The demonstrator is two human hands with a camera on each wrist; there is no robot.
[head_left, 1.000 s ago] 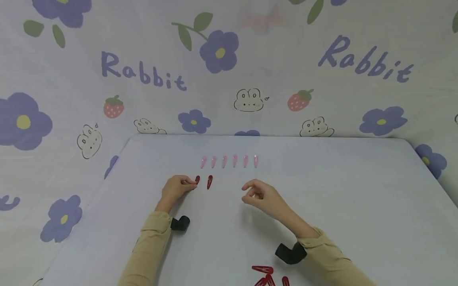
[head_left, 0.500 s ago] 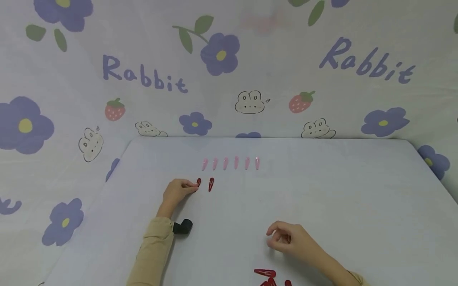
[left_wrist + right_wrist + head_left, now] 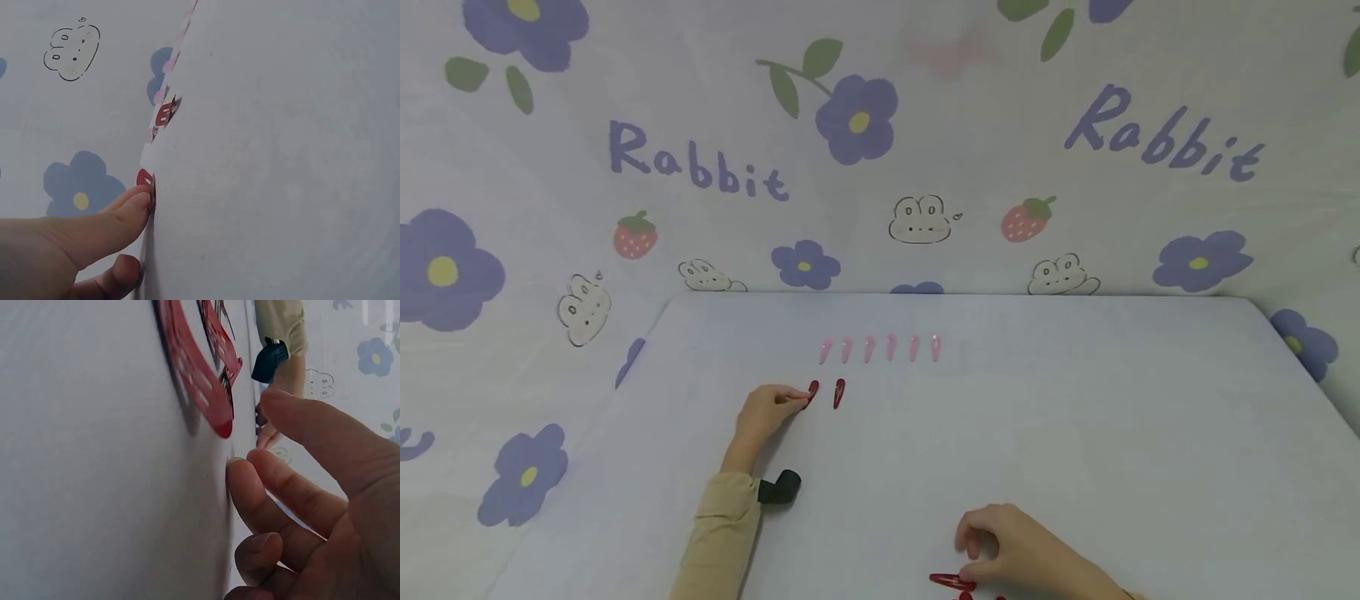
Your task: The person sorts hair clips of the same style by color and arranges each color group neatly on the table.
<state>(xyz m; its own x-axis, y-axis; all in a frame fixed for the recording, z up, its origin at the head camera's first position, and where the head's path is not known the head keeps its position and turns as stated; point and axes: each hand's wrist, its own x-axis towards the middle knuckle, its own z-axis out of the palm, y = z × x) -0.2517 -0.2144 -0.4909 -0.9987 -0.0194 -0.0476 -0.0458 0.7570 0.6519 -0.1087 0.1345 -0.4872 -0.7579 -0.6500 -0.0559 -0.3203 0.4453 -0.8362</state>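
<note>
Pinching a red snap clip (image 3: 813, 387) left of centre, the left hand (image 3: 766, 412) stays put; the right hand (image 3: 1017, 543), grip spread, has dropped to the loose red clips (image 3: 945, 579) at bottom edge, suggesting a pickup.

- On my feed, the red hair clips (image 3: 839, 393) look like glossy coated metal.
- I read the pink clips (image 3: 869, 349) as smooth, faintly shiny.
- The bench (image 3: 1097, 433) looks smooth and matt (material unclear to me).
- Tan sleeve (image 3: 713, 533) and printed backdrop (image 3: 700, 75): matt, cloth-like.
</note>
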